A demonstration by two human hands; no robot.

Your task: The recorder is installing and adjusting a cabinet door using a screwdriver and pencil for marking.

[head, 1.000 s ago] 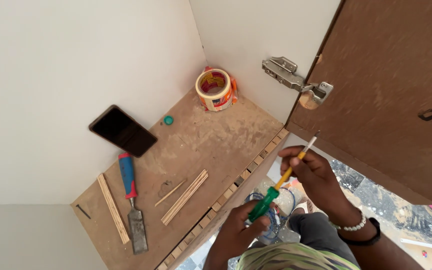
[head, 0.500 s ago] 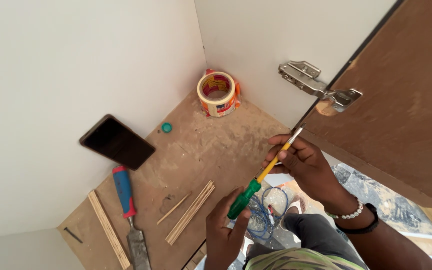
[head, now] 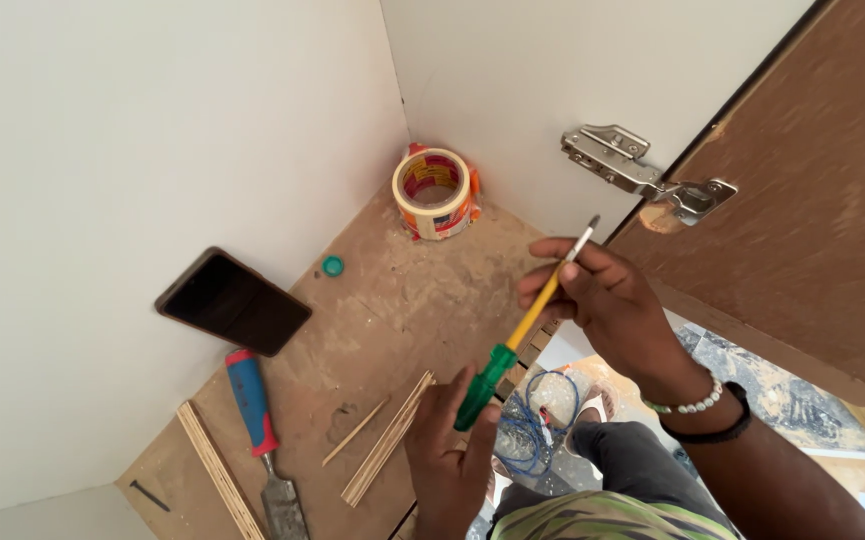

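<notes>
Hands — left hand [head: 453, 450], right hand [head: 603, 300] — gripping green-handled screwdriver [head: 513, 340]

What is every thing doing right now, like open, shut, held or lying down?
Screwdriver: held in both hands, tip up.
Left hand: closed on green handle.
Right hand: fingers pinch the yellow shaft.
Cabinet door: open.
Hinge: fixed to wall and door.
Tape roll: tilted in the corner.
Phone: leaning, screen dark.
Chisel: lying flat.
</notes>
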